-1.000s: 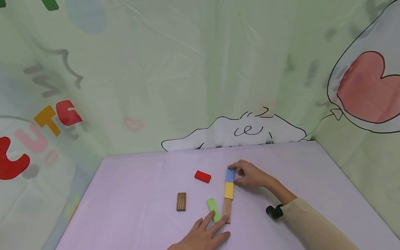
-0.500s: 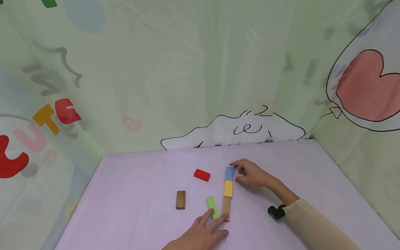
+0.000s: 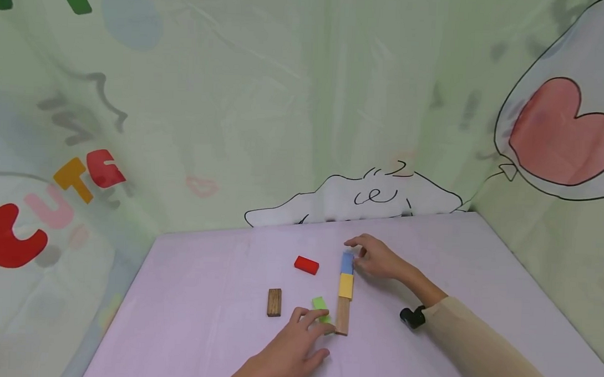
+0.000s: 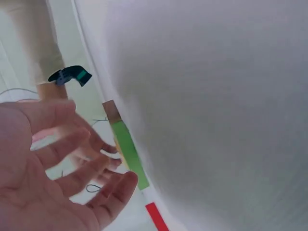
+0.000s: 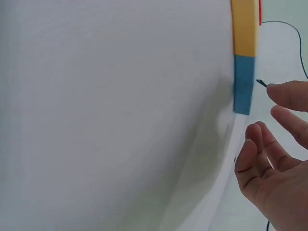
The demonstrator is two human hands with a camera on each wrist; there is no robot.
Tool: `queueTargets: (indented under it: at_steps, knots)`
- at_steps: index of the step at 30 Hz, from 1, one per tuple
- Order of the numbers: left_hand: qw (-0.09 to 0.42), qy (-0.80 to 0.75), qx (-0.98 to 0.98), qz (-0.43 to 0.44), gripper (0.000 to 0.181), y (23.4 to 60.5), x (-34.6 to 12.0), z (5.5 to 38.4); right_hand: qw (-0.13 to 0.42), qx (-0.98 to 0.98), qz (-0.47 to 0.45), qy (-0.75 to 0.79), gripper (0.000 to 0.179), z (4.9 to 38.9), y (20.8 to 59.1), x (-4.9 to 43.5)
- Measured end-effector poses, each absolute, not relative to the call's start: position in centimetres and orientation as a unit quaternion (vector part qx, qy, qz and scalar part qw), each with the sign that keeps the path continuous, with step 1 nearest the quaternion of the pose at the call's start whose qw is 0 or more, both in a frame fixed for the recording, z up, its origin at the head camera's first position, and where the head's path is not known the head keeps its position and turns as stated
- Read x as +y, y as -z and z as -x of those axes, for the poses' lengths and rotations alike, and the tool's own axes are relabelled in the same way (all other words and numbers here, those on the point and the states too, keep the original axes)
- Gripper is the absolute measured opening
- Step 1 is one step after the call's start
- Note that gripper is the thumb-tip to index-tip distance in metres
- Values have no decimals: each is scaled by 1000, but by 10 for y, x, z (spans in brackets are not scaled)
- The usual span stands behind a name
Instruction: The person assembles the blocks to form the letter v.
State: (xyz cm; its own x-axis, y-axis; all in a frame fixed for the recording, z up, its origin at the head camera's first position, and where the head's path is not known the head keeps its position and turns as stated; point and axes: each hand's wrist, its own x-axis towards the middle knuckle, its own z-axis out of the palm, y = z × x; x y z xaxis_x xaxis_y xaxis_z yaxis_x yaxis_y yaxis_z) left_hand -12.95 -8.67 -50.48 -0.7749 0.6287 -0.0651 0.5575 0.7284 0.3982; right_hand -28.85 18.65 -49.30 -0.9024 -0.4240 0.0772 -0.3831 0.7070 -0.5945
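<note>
In the head view a light wood block (image 3: 343, 316), a yellow block (image 3: 346, 286) and a blue block (image 3: 347, 263) lie end to end in a line running away from the person. My right hand (image 3: 379, 259) hovers at the far end of the blue block, its fingers loosely bent; the right wrist view shows a gap between the fingertips and the blue block (image 5: 244, 84). Over the near part of a green block (image 3: 319, 303) hangs my left hand (image 3: 292, 346), fingers spread and relaxed, partly covering it. Neither hand grips anything.
A red block (image 3: 306, 265) lies left of the blue one, and a dark wood block (image 3: 274, 302) farther left and nearer. All rest on a pale lilac tabletop (image 3: 202, 318). A printed cloth wall (image 3: 265, 109) rises behind it. A black device (image 3: 412, 318) sits on the right wrist.
The left hand has drawn back leftward, its fingers lifting off the light wood block's near end. The right hand has let go of the blue block and shifted slightly away. The blocks stay put.
</note>
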Motion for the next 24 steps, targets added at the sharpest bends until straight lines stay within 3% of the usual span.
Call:
queueTargets:
  at_steps: [7, 18, 24]
  knots:
    - [109, -266, 923, -255, 38, 506, -89, 135, 28, 914, 258, 311, 43, 294, 483, 167]
    - [94, -281, 923, -246, 36, 509, -91, 141, 119, 903, 301, 284, 49, 302, 482, 123]
    - [94, -259, 926, -257, 40, 508, -90, 139, 137, 889, 349, 262, 55, 307, 484, 108]
